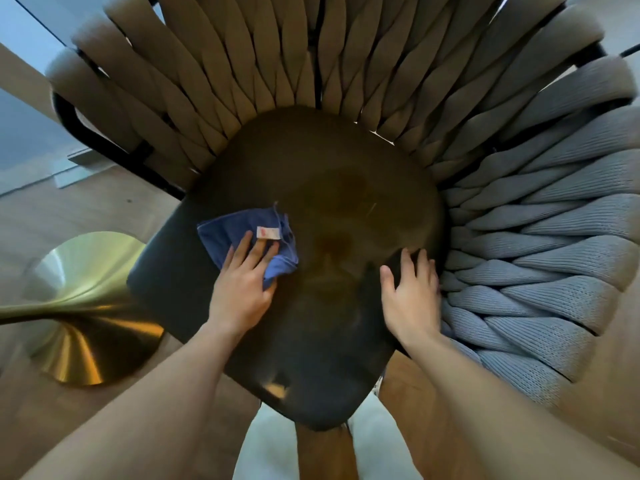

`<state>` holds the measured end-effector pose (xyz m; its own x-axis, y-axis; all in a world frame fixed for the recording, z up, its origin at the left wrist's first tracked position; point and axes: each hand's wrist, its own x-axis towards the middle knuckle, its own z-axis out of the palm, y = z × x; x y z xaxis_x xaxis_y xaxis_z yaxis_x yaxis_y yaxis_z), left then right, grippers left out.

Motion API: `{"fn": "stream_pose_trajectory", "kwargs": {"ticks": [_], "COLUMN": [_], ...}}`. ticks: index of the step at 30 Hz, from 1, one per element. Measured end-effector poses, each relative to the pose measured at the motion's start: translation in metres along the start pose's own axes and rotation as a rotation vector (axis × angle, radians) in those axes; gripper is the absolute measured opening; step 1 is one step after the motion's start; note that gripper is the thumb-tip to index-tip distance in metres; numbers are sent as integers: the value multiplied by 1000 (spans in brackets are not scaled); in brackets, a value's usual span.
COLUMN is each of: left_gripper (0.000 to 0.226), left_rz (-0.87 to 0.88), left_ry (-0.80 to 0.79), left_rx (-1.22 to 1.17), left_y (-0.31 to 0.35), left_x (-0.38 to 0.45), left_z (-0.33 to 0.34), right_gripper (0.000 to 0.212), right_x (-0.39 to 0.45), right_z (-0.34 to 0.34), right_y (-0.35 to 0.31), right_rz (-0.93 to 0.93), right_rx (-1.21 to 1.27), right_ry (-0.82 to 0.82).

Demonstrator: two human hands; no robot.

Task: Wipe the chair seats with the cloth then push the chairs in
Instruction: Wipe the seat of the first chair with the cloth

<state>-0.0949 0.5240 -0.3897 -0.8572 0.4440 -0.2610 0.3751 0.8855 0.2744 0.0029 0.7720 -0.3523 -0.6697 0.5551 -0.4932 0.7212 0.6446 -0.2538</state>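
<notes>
Left grip (pixel 242 289): fingers extended and lying flat on the cloth (pixel 239 237), thumb at the cloth's near edge — the hand presses the cloth down rather than clutching it. The cloth is blue, bunched and folded, with a small white label (pixel 267 232) showing at its top just beyond the fingertips. It lies on the left half of the chair seat (pixel 311 323), near the seat's left edge.

Right grip (pixel 410 296): fingers straight and slightly spread, palm down, resting on the right side of the seat just beside the woven wall of the chair; it holds nothing. The two hands are apart, with bare seat between them.

The seat is dark, smooth and rounded at the corners, with a faint sheen and a brownish patch toward its middle. The chair back (pixel 311 57) wraps round the far and right sides of the seat — thick woven straps, tan at the far side, grey on the right (pixel 554 244). A black frame tube (pixel 90 133) shows at the left behind the straps.

Left of the chair stands a flared brass-coloured pedestal base (pixel 86 306) on a wooden floor (pixel 86 209). White trouser legs (pixel 270 445) appear at the bottom edge, below the seat's near corner.
</notes>
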Motion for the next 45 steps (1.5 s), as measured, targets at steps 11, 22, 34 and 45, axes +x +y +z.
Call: {"fn": "stream_pose_trajectory", "kwargs": {"ticks": [11, 22, 34, 45], "left_gripper": [57, 60, 64, 60], "left_rz": [-71, -491, -98, 272], "left_ry": [38, 113, 49, -131], "left_rx": [-131, -118, 12, -65], "left_y": [67, 68, 24, 142], "left_x": [84, 116, 82, 178], "left_z": [-4, -10, -14, -11], "right_gripper": [61, 60, 61, 60], "right_x": [3, 2, 4, 4], "right_z": [7, 6, 7, 5], "right_y": [-6, -7, -12, -4], "right_rz": [56, 66, 101, 74], "right_rx": [88, 98, 129, 163], "right_ry": [13, -2, 9, -4]}}
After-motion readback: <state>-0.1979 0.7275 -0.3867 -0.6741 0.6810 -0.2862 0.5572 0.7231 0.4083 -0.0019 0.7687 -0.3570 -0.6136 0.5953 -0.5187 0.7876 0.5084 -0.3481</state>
